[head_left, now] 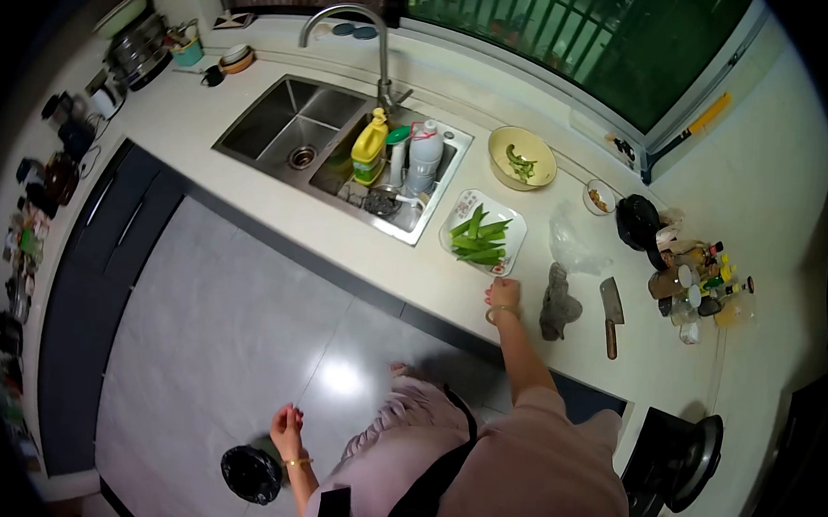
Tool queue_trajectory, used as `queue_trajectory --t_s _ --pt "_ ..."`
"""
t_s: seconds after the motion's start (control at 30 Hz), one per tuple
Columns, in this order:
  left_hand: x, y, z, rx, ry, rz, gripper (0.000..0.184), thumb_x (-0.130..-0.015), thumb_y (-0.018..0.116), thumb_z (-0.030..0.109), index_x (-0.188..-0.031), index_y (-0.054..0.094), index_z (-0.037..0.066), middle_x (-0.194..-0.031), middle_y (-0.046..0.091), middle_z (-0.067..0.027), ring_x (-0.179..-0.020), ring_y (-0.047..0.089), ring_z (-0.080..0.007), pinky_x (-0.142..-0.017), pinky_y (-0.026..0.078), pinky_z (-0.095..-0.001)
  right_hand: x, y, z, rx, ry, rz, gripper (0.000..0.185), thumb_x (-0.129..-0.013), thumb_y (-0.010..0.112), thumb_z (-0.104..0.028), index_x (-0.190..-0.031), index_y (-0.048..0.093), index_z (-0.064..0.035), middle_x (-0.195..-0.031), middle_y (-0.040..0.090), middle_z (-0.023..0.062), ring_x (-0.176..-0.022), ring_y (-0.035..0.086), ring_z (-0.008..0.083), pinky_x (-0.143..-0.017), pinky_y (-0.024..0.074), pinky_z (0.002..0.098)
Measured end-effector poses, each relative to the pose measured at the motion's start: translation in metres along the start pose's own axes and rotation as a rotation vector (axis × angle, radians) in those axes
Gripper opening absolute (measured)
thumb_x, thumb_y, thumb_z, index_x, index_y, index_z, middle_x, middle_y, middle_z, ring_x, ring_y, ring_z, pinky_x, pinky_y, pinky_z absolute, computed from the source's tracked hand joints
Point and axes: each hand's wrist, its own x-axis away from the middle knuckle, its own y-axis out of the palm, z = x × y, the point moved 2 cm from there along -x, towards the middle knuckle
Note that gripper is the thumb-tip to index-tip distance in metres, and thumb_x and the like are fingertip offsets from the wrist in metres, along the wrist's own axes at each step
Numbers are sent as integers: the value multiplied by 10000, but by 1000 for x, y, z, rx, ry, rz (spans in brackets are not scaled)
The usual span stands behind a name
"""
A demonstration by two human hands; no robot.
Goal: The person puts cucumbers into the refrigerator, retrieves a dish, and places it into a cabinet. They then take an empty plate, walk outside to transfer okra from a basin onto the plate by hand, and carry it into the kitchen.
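My right hand [503, 295] rests at the front edge of the counter, just below a white plate of long green pods. Its fingers are curled in, and nothing shows in them. On the plate [516, 219] the green pods [479, 237] lie in a loose pile. Down at the left, my left hand [286, 430] hangs in the air over the floor, beside a bin with a black liner [251, 475]. Those fingers are drawn together, with no object visible between them. A grey cloth-like lump [558, 303] lies right of my right hand, and a cleaver [611, 316] beyond it.
Behind the plate stands a yellow bowl [496, 164] with green pieces. A clear plastic bag [579, 244], a small bowl [599, 197] and several bottles [698, 283] are on the right. The double sink [252, 124] holds a yellow bottle [370, 148] and a large grey bottle [425, 156].
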Motion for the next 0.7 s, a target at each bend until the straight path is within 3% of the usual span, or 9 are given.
queue_trajectory --t_s 0.03,0.17,0.23,0.3,0.37,0.43,0.53,0.63,0.7 --pt "-13 33 14 -44 48 -60 168 -788 583 86 -924 564 -10 -793 575 -67 -693 540 -131 -606 459 -222 -8 0 -3 269 -203 148 220 -772 568 -146 -890 466 9 -693 551 158 -610 565 290 -547 467 370" --pt "-50 183 69 -542 408 -329 228 -752 609 76 -967 569 14 -899 578 -73 -801 556 -154 -680 467 -255 -1 -20 -33 266 -256 34 275 -726 620 -124 -879 449 27 -678 543 172 -634 549 319 -592 446 398" --pt "-60 256 79 -634 527 -529 277 -714 652 122 -973 580 53 -987 555 -102 -851 557 -184 -686 471 -273 -6 -19 -25 330 -280 40 271 -737 617 -116 -887 441 25 -674 547 151 -593 571 278 -528 465 370" --pt "-52 327 98 -777 638 -695 371 -655 706 206 -977 583 69 -1045 521 -131 -924 532 -242 -738 462 -310 -15 -7 -7 -304 156 -106 300 -753 608 -114 -940 420 25 -684 547 138 -546 586 231 -454 478 325" --pt "-65 381 78 -816 815 -839 486 -583 744 290 -987 582 72 -1065 502 -160 -981 492 -297 -812 429 -335 -22 2 1 -396 227 -70 227 -799 561 -144 -891 423 12 -743 559 138 -548 592 215 -462 509 307" --pt "-59 430 71 -926 910 -974 609 -544 756 319 -1057 542 72 -1122 450 -211 -1020 450 -338 -878 381 -337 -26 13 8 -715 446 -242 271 -824 523 -160 -979 408 29 -799 554 157 -635 602 244 -532 523 324" --pt "-55 483 47 -1045 1003 -1157 770 -501 774 336 -1162 461 94 -1204 334 -282 -1106 351 -400 -929 327 -381 -17 23 -3 -968 661 -213 248 -846 476 -146 -1015 414 23 -870 543 163 -729 595 266 -592 528 336" --pt "-55 516 33 -1168 1075 -1306 906 -473 778 382 -1247 372 139 -1267 235 -294 -1171 247 -442 -967 274 -421 -6 23 -20 -905 573 -63 256 -847 455 -112 -1053 389 25 -923 521 183 -793 578 290 -644 527 362" --pt "-55 530 23 -1470 1172 -1390 989 -478 758 436 -1305 273 195 -1322 138 -271 -1208 167 -449 -983 243 -436 -3 30 -16 -888 552 6 262 -839 447 -87 -1059 373 34 -915 516 187 -763 582 299 -636 531 379"
